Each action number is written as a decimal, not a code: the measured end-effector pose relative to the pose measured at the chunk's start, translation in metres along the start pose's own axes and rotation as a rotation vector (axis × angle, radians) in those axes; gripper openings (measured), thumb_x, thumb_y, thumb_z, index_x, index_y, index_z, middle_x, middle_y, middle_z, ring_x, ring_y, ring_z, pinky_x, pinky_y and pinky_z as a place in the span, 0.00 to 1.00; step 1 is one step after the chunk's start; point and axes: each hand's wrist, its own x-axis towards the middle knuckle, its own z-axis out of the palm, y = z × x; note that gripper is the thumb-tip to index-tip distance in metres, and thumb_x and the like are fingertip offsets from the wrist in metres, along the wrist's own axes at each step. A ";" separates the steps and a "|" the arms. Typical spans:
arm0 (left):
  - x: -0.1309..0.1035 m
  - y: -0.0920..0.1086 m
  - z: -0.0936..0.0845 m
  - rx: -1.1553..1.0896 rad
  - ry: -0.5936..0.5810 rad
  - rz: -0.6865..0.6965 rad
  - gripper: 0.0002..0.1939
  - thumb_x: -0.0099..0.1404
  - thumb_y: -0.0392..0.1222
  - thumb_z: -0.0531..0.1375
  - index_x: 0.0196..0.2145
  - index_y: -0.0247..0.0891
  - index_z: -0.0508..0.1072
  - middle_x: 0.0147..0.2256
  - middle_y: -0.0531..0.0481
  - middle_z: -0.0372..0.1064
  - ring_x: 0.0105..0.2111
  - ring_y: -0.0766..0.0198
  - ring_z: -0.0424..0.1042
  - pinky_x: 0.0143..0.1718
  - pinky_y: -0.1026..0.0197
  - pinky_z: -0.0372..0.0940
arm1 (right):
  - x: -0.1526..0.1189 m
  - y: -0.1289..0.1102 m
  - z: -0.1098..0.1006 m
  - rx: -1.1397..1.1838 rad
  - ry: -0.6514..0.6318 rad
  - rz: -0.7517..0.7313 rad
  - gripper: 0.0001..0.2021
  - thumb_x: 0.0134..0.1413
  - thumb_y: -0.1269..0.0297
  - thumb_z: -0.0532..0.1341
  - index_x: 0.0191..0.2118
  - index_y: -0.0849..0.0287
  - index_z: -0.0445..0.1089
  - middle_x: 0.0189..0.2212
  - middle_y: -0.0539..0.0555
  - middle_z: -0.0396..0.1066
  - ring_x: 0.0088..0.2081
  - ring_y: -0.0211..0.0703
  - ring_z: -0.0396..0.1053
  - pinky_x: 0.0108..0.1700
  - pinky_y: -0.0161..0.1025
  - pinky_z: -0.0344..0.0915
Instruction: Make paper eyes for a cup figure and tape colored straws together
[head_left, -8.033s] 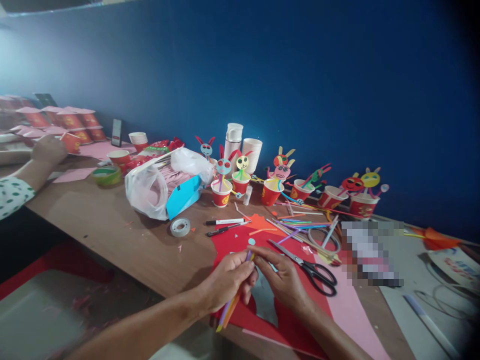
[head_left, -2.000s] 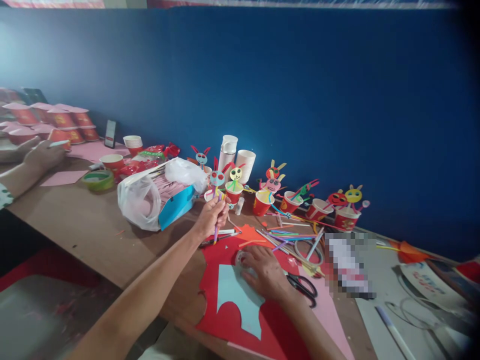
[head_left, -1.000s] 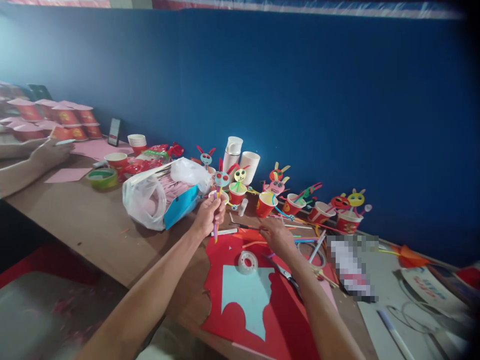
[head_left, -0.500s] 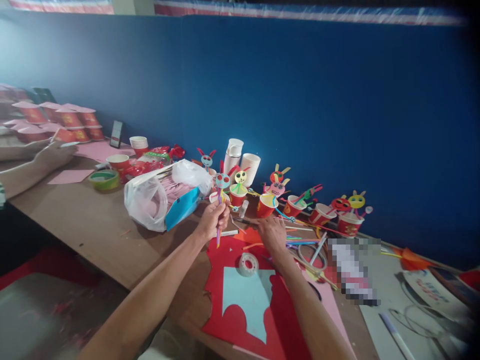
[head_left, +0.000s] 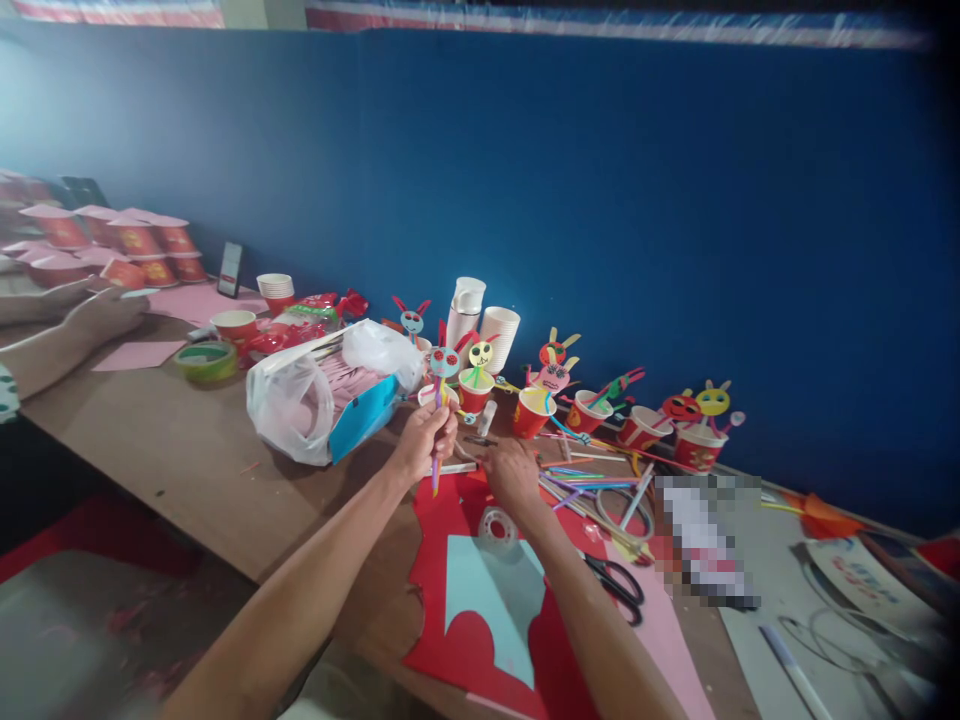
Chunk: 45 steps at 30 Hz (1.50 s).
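Observation:
My left hand (head_left: 427,440) is closed round the purple stem of a paper puppet (head_left: 444,365) with a light-blue head, red eyes and red ears, held upright. My right hand (head_left: 512,475) is on the tabletop over the top edge of the red sheet (head_left: 435,540), fingers curled down. Its fingertips are hidden, so I cannot make out what they grip. A thin white stick (head_left: 459,468) lies just left of them. Below the hand are a roll of clear tape (head_left: 496,526) and a cut light-blue sheet (head_left: 480,580). Black-handled scissors (head_left: 626,590) lie partly behind my right forearm.
Red paper cups (head_left: 534,412) with paper puppets line the blue wall. A plastic bag (head_left: 289,400) of pink paper is left of my hands. Coloured straws (head_left: 592,482) lie at right. Another person's hands (head_left: 105,318) work at far left by stacked cups (head_left: 139,240).
My right hand has moved left and slightly down along the table, uncovering straws and the scissors' handles. My left hand stays in place with the puppet.

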 end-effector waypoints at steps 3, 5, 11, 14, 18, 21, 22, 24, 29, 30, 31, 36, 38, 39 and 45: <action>0.000 0.000 0.000 -0.009 0.009 -0.009 0.11 0.57 0.44 0.60 0.34 0.36 0.63 0.20 0.60 0.53 0.13 0.78 0.48 0.12 0.74 0.46 | -0.016 0.008 -0.010 0.011 0.036 -0.017 0.10 0.57 0.68 0.52 0.35 0.57 0.71 0.39 0.56 0.71 0.45 0.46 0.63 0.43 0.39 0.53; 0.000 0.000 0.001 -0.011 0.016 -0.015 0.12 0.56 0.44 0.60 0.34 0.36 0.63 0.20 0.60 0.53 0.13 0.78 0.48 0.12 0.74 0.46 | -0.028 0.022 -0.015 0.013 0.058 -0.018 0.11 0.58 0.67 0.51 0.38 0.56 0.71 0.42 0.55 0.70 0.46 0.45 0.63 0.43 0.39 0.53; -0.001 -0.001 0.000 -0.014 0.003 -0.023 0.12 0.57 0.44 0.60 0.34 0.36 0.63 0.21 0.60 0.54 0.13 0.78 0.49 0.12 0.74 0.46 | -0.061 0.099 -0.009 -0.104 0.147 0.122 0.12 0.58 0.65 0.51 0.38 0.56 0.71 0.37 0.56 0.72 0.40 0.46 0.66 0.40 0.40 0.52; 0.000 -0.004 0.000 -0.008 0.003 -0.020 0.11 0.57 0.44 0.60 0.34 0.36 0.64 0.21 0.59 0.54 0.13 0.78 0.49 0.12 0.74 0.46 | -0.071 0.129 -0.003 -0.123 0.206 0.165 0.11 0.57 0.65 0.52 0.40 0.55 0.71 0.37 0.56 0.72 0.42 0.48 0.65 0.42 0.41 0.53; 0.000 -0.006 0.000 -0.003 0.001 -0.035 0.11 0.57 0.45 0.60 0.34 0.36 0.64 0.20 0.59 0.54 0.13 0.78 0.48 0.12 0.74 0.47 | -0.078 0.142 0.003 -0.051 0.198 0.108 0.11 0.57 0.65 0.53 0.39 0.56 0.71 0.37 0.56 0.72 0.42 0.48 0.65 0.42 0.41 0.56; 0.000 -0.007 0.000 0.006 -0.001 -0.040 0.11 0.57 0.45 0.60 0.34 0.36 0.64 0.20 0.60 0.54 0.13 0.78 0.48 0.12 0.74 0.47 | -0.081 0.140 0.007 0.071 0.080 -0.112 0.10 0.56 0.65 0.54 0.38 0.55 0.72 0.38 0.54 0.71 0.42 0.45 0.65 0.44 0.39 0.58; 0.000 -0.007 0.000 0.010 0.002 -0.040 0.11 0.57 0.45 0.60 0.34 0.37 0.64 0.20 0.60 0.54 0.13 0.78 0.48 0.12 0.74 0.47 | -0.082 0.139 0.009 0.095 0.056 -0.165 0.10 0.56 0.65 0.55 0.39 0.55 0.72 0.39 0.54 0.71 0.43 0.45 0.65 0.45 0.38 0.58; 0.000 -0.007 0.000 0.016 0.010 -0.042 0.11 0.57 0.45 0.60 0.33 0.36 0.64 0.20 0.60 0.53 0.13 0.78 0.49 0.12 0.74 0.47 | -0.084 0.136 0.011 0.110 0.040 -0.207 0.10 0.55 0.64 0.56 0.41 0.54 0.71 0.41 0.54 0.70 0.44 0.45 0.64 0.46 0.39 0.58; 0.002 -0.007 -0.001 0.011 0.017 -0.046 0.11 0.57 0.44 0.60 0.35 0.36 0.64 0.21 0.60 0.54 0.13 0.78 0.49 0.12 0.74 0.46 | -0.083 0.138 0.005 0.051 -0.005 -0.159 0.10 0.57 0.68 0.53 0.35 0.56 0.72 0.34 0.54 0.71 0.40 0.44 0.65 0.42 0.38 0.58; 0.002 -0.007 -0.001 0.011 0.016 -0.044 0.11 0.57 0.44 0.59 0.35 0.36 0.64 0.21 0.59 0.54 0.13 0.78 0.49 0.12 0.74 0.47 | -0.082 0.141 0.002 0.037 -0.007 -0.122 0.10 0.57 0.67 0.53 0.34 0.57 0.72 0.33 0.54 0.71 0.39 0.44 0.66 0.42 0.38 0.58; 0.002 -0.007 -0.001 0.013 0.015 -0.041 0.11 0.57 0.44 0.59 0.35 0.36 0.64 0.20 0.59 0.54 0.13 0.78 0.49 0.12 0.74 0.47 | -0.081 0.144 -0.002 0.025 -0.006 -0.080 0.10 0.57 0.66 0.53 0.34 0.57 0.72 0.33 0.55 0.71 0.39 0.44 0.66 0.42 0.38 0.58; 0.002 -0.006 0.000 0.020 0.009 -0.047 0.11 0.56 0.45 0.60 0.32 0.36 0.63 0.20 0.60 0.54 0.13 0.78 0.49 0.12 0.74 0.47 | -0.072 0.169 -0.021 -0.061 -0.035 0.067 0.10 0.53 0.65 0.54 0.36 0.57 0.72 0.37 0.54 0.72 0.40 0.44 0.67 0.40 0.35 0.58; 0.003 -0.006 -0.001 0.022 0.010 -0.054 0.12 0.56 0.45 0.61 0.32 0.37 0.63 0.20 0.60 0.54 0.12 0.78 0.49 0.12 0.74 0.48 | -0.070 0.175 -0.023 -0.087 -0.053 0.095 0.10 0.53 0.65 0.54 0.36 0.57 0.72 0.35 0.54 0.72 0.37 0.43 0.67 0.37 0.35 0.58; 0.003 -0.006 -0.001 0.022 0.010 -0.056 0.12 0.56 0.45 0.61 0.32 0.37 0.63 0.20 0.60 0.54 0.12 0.78 0.49 0.12 0.74 0.48 | -0.071 0.175 -0.023 -0.093 -0.060 0.097 0.10 0.52 0.65 0.54 0.35 0.57 0.72 0.34 0.54 0.73 0.37 0.44 0.68 0.37 0.36 0.57; 0.003 -0.006 -0.001 -0.012 0.028 -0.067 0.13 0.55 0.44 0.62 0.34 0.36 0.64 0.20 0.60 0.54 0.13 0.79 0.49 0.12 0.74 0.47 | -0.080 0.155 -0.016 -0.074 -0.124 0.008 0.14 0.52 0.53 0.56 0.40 0.54 0.72 0.36 0.54 0.72 0.41 0.46 0.67 0.42 0.38 0.57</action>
